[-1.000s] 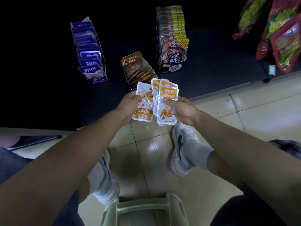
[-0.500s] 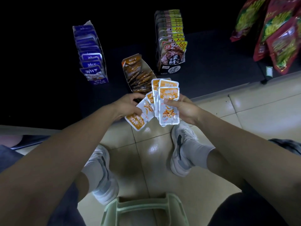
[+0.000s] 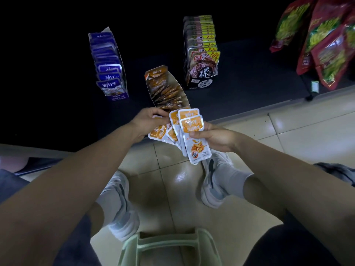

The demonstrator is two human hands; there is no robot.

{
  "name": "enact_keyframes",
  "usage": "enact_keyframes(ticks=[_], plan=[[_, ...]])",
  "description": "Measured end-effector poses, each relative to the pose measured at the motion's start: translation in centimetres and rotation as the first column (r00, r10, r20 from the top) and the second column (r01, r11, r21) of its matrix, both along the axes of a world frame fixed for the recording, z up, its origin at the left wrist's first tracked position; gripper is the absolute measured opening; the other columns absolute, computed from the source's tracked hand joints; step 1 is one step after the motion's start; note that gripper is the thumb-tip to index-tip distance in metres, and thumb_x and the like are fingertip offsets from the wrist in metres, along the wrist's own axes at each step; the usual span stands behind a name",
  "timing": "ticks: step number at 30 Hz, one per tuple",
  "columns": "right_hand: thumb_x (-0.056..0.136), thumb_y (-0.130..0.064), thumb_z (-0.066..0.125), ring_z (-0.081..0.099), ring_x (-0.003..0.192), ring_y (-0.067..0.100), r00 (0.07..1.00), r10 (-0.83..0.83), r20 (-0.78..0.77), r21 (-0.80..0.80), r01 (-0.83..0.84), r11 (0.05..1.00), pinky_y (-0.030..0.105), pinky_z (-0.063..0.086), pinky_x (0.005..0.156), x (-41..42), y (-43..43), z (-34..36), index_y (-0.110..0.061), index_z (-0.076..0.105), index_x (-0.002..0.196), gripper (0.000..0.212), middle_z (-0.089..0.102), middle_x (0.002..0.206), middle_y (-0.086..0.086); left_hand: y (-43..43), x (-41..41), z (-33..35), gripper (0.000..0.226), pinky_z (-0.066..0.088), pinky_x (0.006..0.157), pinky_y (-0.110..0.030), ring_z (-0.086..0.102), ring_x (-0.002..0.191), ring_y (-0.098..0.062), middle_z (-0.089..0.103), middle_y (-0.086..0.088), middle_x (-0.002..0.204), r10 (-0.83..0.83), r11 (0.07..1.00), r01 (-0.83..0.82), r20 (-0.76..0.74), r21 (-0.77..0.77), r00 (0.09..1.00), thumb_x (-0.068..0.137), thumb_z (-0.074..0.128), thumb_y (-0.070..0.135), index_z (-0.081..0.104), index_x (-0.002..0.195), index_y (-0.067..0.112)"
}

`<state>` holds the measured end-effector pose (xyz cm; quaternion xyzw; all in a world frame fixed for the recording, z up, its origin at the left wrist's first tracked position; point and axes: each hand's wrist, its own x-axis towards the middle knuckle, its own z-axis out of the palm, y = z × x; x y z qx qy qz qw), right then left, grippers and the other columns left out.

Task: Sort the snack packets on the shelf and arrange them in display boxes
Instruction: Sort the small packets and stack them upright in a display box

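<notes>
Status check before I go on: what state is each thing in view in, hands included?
left hand, grips orange packets lying sideways.
right hand, grips a fan of upright orange packets.
orange box, open, packets leaning inside, angled on the shelf.
purple box, open, packed with upright packets.
dark box, open, packed with upright packets.
red bags, overlapping at the shelf's right.

Dim overall: the shelf point(image 3: 249, 77) sinks into near black, its back wholly lost, while the tiled floor point(image 3: 288, 131) is paler and carries a soft glare patch at centre. The packets point(image 3: 192, 127) read fairly sharp; the forearms point(image 3: 57, 198) bulge and soften toward the lower corners with wide-angle stretch.
</notes>
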<state>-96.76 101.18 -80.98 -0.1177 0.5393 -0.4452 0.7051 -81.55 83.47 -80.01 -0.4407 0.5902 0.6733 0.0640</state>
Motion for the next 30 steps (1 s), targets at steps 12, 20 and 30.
enact_keyframes(ticks=[12, 20, 30], plan=[[0.095, -0.004, 0.053, 0.068, 0.098, 0.026, 0.995, -0.089, -0.054, 0.034, 0.091, 0.995, 0.039, 0.058, 0.081, -0.6, -0.1, 0.4, -0.003, 0.049, 0.134, 0.040, 0.065, 0.119, 0.015, 1.3, -0.4, 0.8, 0.016, 0.060, 0.067, -0.026, 0.071, 0.071, -0.020, 0.072, -0.014, 0.082, -0.040, 0.992, 0.049, -0.073, 0.120, 0.997, 0.096, 0.050, 0.003, 0.066, 0.092, 0.006], [0.091, -0.010, 0.062, 0.061, 0.115, 0.033, 0.980, 0.033, -0.198, 0.022, -0.029, 0.999, 0.048, 0.049, 0.098, 0.0, -0.4, 0.1, -0.005, 0.050, 0.133, 0.044, 0.063, 0.127, 0.015, 1.2, -0.5, 0.6, 0.016, 0.059, 0.062, -0.026, 0.069, 0.065, -0.018, 0.070, -0.014, 0.081, -0.230, 0.971, 0.229, -0.009, -0.072, 0.973, 0.098, 0.048, 0.008, 0.062, 0.102, 0.003], [0.094, -0.008, 0.056, 0.066, 0.098, 0.029, 0.990, -0.101, -0.097, 0.035, 0.104, 0.994, 0.040, 0.056, 0.083, 0.8, -0.6, 0.8, -0.003, 0.047, 0.135, 0.042, 0.064, 0.116, 0.016, 2.8, -0.9, 0.7, 0.056, 0.058, 0.072, -0.028, 0.069, 0.081, -0.013, 0.066, -0.006, 0.094, -0.223, 0.957, 0.260, -0.244, 0.130, 0.944, 0.075, 0.062, -0.023, 0.054, 0.117, 0.014]])
